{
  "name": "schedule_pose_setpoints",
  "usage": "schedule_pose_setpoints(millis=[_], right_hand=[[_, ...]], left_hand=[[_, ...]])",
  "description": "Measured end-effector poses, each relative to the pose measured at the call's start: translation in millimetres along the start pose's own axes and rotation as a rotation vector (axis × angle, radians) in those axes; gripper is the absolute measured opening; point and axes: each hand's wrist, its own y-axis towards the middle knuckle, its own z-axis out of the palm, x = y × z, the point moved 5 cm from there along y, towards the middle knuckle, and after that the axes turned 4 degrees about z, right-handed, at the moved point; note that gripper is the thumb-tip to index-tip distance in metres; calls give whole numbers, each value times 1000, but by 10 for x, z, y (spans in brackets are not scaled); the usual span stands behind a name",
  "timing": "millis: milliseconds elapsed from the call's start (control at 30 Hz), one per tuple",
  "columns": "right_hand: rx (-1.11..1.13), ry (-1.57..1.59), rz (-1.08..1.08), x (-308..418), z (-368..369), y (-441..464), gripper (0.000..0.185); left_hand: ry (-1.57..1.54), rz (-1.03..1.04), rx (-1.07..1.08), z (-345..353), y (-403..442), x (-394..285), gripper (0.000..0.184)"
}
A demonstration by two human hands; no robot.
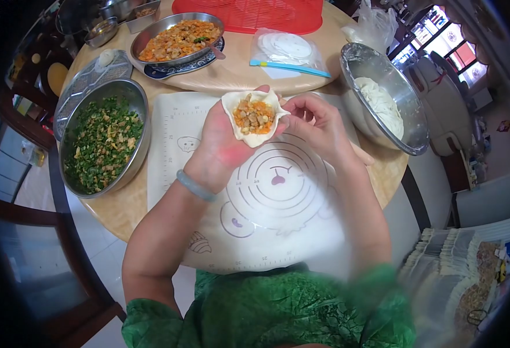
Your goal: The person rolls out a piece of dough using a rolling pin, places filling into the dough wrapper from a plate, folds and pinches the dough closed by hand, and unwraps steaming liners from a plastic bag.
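Note:
My left hand is palm up, holding a round dough wrapper heaped with orange and brown filling. The wrapper is open at the top, and its right edge is pinched to a point. At that edge my right hand grips the dough between thumb and fingers. Both hands are above a white mat printed with circles and a bear face. A pale bangle is around my left wrist.
At the left sits a bowl of chopped green filling. Behind are a pan of orange filling, a zip bag of white discs and a red basket. To the right, a metal bowl holds dough.

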Motion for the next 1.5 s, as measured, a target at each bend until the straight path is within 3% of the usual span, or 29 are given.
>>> schedule_pose_setpoints(millis=[67, 167, 367, 567, 667, 867, 1067, 1367, 1500], right_hand=[[-13, 80, 17, 2, 13, 2, 35], [-3, -50, 38, 7, -18, 14, 46], [63, -40, 56, 31, -37, 10, 52], [58, -81, -78, 34, -29, 20, 43], [-5, -55, 23, 13, -41, 10, 43], [51, 77, 0, -10, -19, 23, 42], [8, -203, -200, 80, -61, 18, 34], [-21, -163, -261, 155, -58, -2, 19], [-17, -201, -331, 224, -69, -31, 19]], left_hand=[[15, -23, 51, -43, 17, 7, 45], [-33, -65, 218, -45, 39, 23, 46], [-21, -76, 198, -52, 49, 38, 46], [-35, -73, 182, -88, 64, 56, 46], [11, -52, 160, -39, 51, 67, 46], [5, -66, 208, -58, 68, 76, 44], [6, -54, 170, -60, 53, 74, 45], [11, -90, 184, 22, 22, 83, 44], [131, -90, 80, -11, 20, 52, 46]])
